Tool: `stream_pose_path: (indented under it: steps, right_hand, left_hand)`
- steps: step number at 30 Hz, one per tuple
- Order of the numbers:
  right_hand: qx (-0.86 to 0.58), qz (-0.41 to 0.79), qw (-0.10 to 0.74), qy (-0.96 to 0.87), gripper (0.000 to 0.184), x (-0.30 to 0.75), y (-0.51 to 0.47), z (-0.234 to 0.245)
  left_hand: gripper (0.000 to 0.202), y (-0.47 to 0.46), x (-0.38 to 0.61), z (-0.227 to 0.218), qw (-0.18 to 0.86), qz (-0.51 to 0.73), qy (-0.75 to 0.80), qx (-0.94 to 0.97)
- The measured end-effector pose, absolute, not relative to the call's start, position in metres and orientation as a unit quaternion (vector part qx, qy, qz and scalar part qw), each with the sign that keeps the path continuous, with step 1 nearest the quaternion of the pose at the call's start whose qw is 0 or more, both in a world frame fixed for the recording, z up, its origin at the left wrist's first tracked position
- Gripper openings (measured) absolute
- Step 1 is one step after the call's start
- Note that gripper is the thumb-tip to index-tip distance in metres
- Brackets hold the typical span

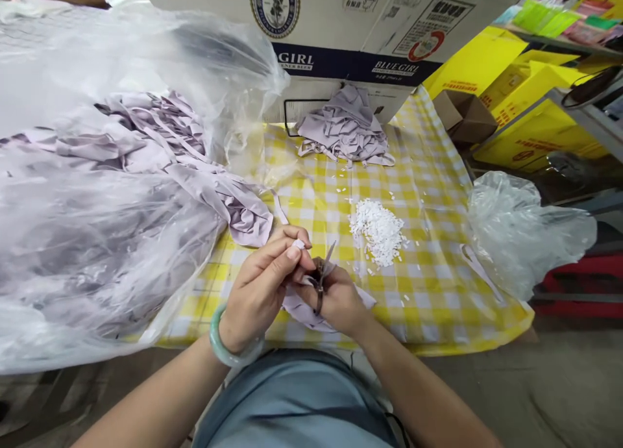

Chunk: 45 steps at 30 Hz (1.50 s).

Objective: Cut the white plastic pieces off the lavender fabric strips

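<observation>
Between thumb and fingers, my left hand (265, 276) pinches an edge of a pale mauve fabric piece (309, 313), with a small white bit showing at the fingertips. A green bangle circles that wrist. My right hand (341, 298) is closed round small scissors (322, 276), whose blades point up and away from me. The hands are close together over the near part of the table, and the fabric hangs below them. Ahead and to the right lies a pile of small white pieces (378, 232). Part of the fabric is hidden by my hands.
A large clear plastic bag (160, 52) full of mauve fabric (195, 169) covers the left side. Another fabric heap (345, 130) rests against a Blue Girl carton (335, 19) on the checked tablecloth (428, 292). A clear bag (520, 227) and a strap (481, 273) lie at right.
</observation>
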State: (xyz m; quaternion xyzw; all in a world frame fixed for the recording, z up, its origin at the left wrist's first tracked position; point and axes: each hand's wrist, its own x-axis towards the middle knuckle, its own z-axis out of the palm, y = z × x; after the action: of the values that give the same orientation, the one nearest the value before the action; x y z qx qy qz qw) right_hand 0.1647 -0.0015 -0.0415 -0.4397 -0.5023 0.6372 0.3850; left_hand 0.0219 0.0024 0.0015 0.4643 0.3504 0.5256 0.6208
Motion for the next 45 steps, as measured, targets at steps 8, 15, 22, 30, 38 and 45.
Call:
stream_pose_path:
  steps: [8,15,22,30,38,45]
  right_hand:
    - [-0.469,0.388,0.254,-0.752,0.047,0.218,0.006,-0.012]
    - [-0.483,0.346,0.211,-0.776,0.053,0.214,0.005,-0.014]
    - [-0.480,0.349,0.217,-0.775,0.050,0.216,0.005,-0.013]
    - [-0.489,0.358,0.223,-0.764,0.052,0.216,0.004,-0.016]
    - [-0.504,0.387,0.212,-0.742,0.055,0.217,0.002,-0.016]
    - [-0.547,0.403,0.172,-0.713,0.058,0.225,-0.002,-0.019]
  left_hand:
    - [0.033,-0.006,0.032,-0.016,0.590,0.488,0.396,0.507]
    - [0.031,-0.007,0.034,-0.022,0.638,0.465,0.375,0.486]
    - [0.030,-0.006,0.035,-0.026,0.638,0.465,0.365,0.494]
    - [0.031,-0.005,0.036,-0.026,0.639,0.453,0.358,0.509]
    - [0.033,-0.003,0.040,-0.025,0.633,0.458,0.353,0.515]
    - [0.035,0.001,0.045,-0.027,0.634,0.433,0.367,0.524]
